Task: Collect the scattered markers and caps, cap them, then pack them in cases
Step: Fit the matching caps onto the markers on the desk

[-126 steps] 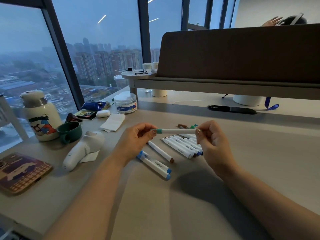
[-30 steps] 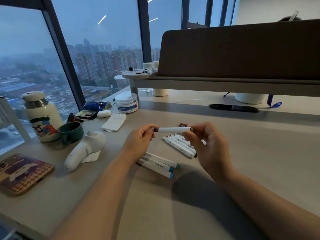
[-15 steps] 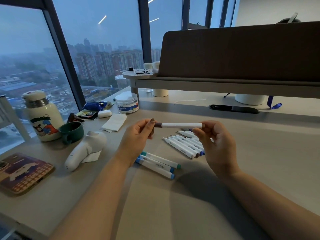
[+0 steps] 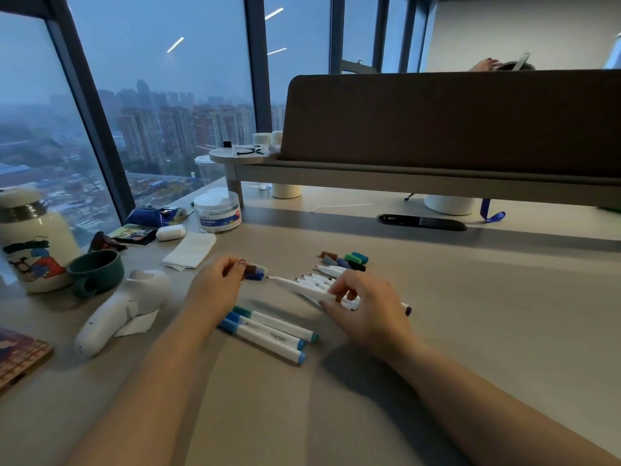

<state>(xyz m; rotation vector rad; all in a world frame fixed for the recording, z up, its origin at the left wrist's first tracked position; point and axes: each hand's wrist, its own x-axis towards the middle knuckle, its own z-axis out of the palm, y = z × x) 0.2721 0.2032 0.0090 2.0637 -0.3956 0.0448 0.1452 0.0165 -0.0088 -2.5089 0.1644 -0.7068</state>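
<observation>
My left hand [image 4: 218, 285] pinches a small dark cap [image 4: 252, 271] just above the desk. My right hand [image 4: 368, 309] grips a white marker [image 4: 295, 285] whose bare tip points left at that cap, a small gap between them; its purple end sticks out past my fingers. Under my right hand lies a row of several uncapped white markers [image 4: 322, 275]. A cluster of loose caps [image 4: 346, 258], brown, blue, green and black, sits just behind them. Three capped markers [image 4: 268, 332], blue and teal, lie side by side in front of my left wrist.
On the left stand a white bottle [image 4: 32, 243], a green mug [image 4: 95, 270], a white handheld device [image 4: 121, 309] and a phone [image 4: 20, 358]. A tissue [image 4: 190, 250] and a round tub [image 4: 218, 213] lie behind. A raised shelf with a divider [image 4: 437, 176] spans the back.
The cap has come off the marker's left end and stays in my left hand. Both hands have dropped lower, close to the row of markers on the desk.
</observation>
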